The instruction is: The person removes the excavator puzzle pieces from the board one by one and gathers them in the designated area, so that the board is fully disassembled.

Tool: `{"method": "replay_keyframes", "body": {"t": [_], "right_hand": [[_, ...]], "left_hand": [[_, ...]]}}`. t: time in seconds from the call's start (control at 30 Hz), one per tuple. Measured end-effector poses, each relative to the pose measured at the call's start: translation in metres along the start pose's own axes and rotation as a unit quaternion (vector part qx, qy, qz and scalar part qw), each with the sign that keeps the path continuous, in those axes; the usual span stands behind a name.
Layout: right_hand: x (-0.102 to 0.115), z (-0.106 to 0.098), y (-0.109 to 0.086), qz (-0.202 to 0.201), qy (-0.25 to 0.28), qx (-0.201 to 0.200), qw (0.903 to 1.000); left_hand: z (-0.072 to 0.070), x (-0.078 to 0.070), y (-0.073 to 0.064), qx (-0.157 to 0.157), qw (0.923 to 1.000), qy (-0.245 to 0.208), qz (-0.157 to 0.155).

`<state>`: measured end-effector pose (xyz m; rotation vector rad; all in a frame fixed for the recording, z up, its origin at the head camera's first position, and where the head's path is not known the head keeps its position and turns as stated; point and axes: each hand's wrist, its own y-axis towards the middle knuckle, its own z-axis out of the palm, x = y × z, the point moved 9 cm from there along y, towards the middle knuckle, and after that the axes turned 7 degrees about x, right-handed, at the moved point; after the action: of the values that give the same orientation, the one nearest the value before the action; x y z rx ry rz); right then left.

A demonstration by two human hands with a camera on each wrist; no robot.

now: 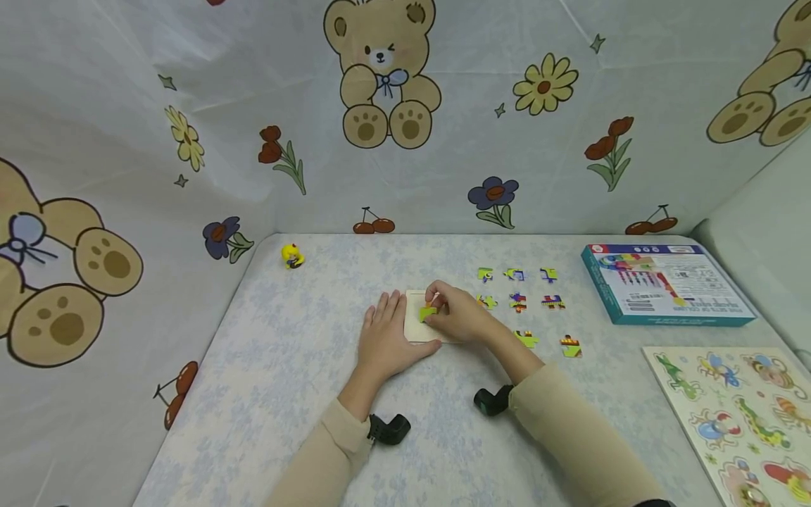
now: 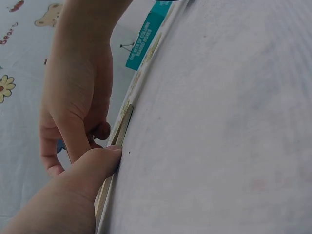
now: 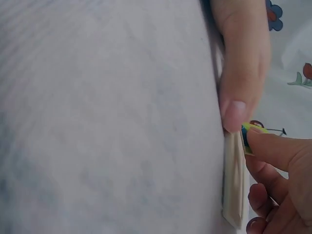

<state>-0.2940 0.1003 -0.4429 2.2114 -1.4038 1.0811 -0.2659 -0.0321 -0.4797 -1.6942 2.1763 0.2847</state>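
Observation:
On the table lies a small pale wooden puzzle board (image 1: pixel 413 332). My left hand (image 1: pixel 383 341) rests flat at its left side with the fingers extended, and the left thumb runs along the near edge. In the left wrist view that thumb (image 2: pixel 105 158) touches the side of the board. Over the board, my right hand (image 1: pixel 461 314) pinches a yellow-green jigsaw piece (image 1: pixel 427 313) between thumb and fingers. The right wrist view shows the piece's lime edge and dark blue part (image 3: pixel 245 139) close at the board, partly hidden by the thumb.
Several loose jigsaw pieces (image 1: pixel 517 303) are spread in rows right of the board. Farther right lie a teal-edged box (image 1: pixel 665 285) and an insect-picture board (image 1: pixel 728 401). A small yellow figurine (image 1: pixel 292 255) stands at the back left.

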Motion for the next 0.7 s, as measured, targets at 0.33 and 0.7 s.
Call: {"method": "replay_keyframes", "body": {"t": [0.33, 0.7], "right_hand": [[-0.019, -0.040, -0.036, 0.043, 0.011, -0.019, 0.9989], [-0.047, -0.041, -0.066, 0.087, -0.017, 0.024, 0.9958]], "left_hand": [[0.001, -0.001, 0.001, -0.002, 0.9999, 0.015, 0.000], [0.001, 0.000, 0.000, -0.003, 0.9999, 0.011, -0.003]]}}
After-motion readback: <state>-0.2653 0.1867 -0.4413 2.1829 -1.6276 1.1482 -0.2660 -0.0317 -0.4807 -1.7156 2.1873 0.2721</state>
